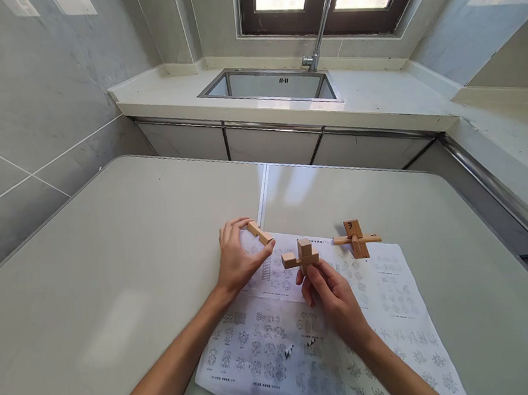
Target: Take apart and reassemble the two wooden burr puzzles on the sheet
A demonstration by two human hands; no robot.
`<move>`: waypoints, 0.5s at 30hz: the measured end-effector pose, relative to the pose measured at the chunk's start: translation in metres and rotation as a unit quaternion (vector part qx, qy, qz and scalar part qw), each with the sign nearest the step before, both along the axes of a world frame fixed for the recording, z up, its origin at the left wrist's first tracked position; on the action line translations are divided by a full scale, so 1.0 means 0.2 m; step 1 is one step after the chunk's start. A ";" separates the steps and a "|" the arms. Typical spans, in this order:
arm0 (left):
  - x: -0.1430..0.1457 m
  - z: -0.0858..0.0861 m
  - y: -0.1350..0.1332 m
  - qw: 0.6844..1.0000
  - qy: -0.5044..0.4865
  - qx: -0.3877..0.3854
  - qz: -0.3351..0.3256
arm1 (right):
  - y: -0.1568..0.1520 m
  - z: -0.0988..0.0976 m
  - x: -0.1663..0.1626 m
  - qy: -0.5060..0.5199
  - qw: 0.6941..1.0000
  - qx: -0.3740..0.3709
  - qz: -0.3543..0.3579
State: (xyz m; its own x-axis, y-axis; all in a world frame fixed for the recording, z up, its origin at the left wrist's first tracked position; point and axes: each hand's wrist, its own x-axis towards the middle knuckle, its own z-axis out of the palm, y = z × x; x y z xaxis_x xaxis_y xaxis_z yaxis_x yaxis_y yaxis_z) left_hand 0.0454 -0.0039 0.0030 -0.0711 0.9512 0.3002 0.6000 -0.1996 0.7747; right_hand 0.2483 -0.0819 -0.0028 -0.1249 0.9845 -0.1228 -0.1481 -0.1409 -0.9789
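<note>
My left hand grips a notched wooden puzzle piece between thumb and fingers, tilted above the paper. In my right hand are joined wooden puzzle pieces, pinched from below, with one block standing upright and another lying across. A small gap separates the two held parts. Beneath both hands lies a creased instruction sheet printed with many small line drawings and torn in places. On its far right part rests a cross-shaped wooden assembly with a dark mark on one arm.
The sheet lies on a pale folding table with a seam down its middle. Beyond it stand a white counter, a steel sink and a tall faucet below a window. A grey tiled wall rises at left.
</note>
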 end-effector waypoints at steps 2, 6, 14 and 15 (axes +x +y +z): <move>-0.01 -0.01 0.01 0.998 0.055 0.012 -0.001 | 0.00 0.00 0.00 0.005 1.000 -0.002 -0.002; -0.03 -0.02 0.01 0.993 0.117 0.018 -0.007 | 0.00 0.00 0.00 0.007 1.000 -0.001 0.006; -0.03 -0.04 0.03 0.986 0.164 -0.005 -0.025 | 0.01 -0.01 0.00 0.013 1.000 0.003 0.009; -0.03 -0.05 0.03 0.986 0.167 -0.009 -0.024 | 0.01 -0.01 0.00 0.013 1.000 0.003 0.010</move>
State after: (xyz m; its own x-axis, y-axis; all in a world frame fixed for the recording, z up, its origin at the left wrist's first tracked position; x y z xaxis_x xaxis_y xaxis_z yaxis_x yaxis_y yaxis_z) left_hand 0.0386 0.0012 -0.0064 0.0744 0.9565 0.2821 0.8126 -0.2221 0.5388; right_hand 0.2488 -0.0804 -0.0048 -0.1482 0.9824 -0.1139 -0.1711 -0.1389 -0.9754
